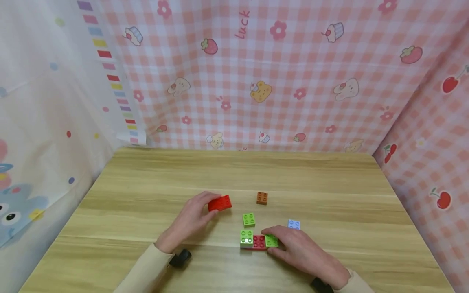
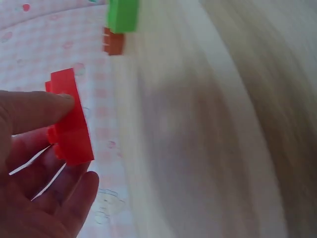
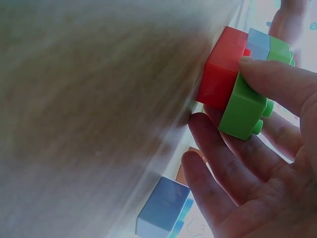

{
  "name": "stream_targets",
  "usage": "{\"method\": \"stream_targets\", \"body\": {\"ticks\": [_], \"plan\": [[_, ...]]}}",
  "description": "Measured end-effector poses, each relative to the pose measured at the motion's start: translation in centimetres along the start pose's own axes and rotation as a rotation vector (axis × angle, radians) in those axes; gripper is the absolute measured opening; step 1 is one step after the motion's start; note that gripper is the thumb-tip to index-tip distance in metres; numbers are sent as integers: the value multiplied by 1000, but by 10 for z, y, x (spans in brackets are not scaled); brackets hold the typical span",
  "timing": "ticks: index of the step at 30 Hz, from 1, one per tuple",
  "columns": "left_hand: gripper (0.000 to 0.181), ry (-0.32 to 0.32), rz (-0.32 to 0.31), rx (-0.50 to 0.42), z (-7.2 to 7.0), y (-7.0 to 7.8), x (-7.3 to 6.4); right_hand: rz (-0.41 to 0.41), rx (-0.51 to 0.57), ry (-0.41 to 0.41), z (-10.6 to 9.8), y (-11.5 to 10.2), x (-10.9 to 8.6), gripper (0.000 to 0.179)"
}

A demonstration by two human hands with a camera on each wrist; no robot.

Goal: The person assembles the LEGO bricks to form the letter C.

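head: bright, soft light | wrist views: tabletop [image 2: 193, 148] blurred, shadowed

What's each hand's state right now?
Left hand: holding a red brick.
Right hand: holding a green brick that sits on another red brick.

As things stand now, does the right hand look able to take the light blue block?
Probably yes, once its fingers are free: the right hand grips the green block nearest it. The light blue block lies close beside that hand, and nothing seems to stand between them.
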State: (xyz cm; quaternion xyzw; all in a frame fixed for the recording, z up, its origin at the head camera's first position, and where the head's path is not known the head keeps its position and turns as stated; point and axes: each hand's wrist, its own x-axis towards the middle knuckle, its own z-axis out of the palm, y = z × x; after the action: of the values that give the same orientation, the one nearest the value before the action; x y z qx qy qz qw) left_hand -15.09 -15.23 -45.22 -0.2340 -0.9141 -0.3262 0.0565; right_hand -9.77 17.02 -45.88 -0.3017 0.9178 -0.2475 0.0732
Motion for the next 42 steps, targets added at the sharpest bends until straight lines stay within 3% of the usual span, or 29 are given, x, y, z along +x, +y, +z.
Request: {"method": "stream_targets", "body": {"ticks": [5,10,14,17,22,24,34,42], "plan": [[38,-84,-72,38,5,-12,2,-6,4,-1,0,1,0,40],[39,-141,-86,77,10,-19,6,-9,3,-3,0,2,0,40],[49,-187,-94,115,11,-15,10,-7,9,-9,-1,1,0,40],[55,-198,-22,151,13,-7,14,-5,12,-14,-1,1,0,40],[53,-195,177,185,19,8,21,-3,9,-15,-2,1,0,40],[51,-213,216,179,21,14,25,-8,6,-10,-2,2,0,40],[47,-338,243,175,36,32,40,-17,-4,2,-2,3,0,39],[47,-342,248,211,47,36,58,-25,-3,-2,-1,3,0,40]]}}
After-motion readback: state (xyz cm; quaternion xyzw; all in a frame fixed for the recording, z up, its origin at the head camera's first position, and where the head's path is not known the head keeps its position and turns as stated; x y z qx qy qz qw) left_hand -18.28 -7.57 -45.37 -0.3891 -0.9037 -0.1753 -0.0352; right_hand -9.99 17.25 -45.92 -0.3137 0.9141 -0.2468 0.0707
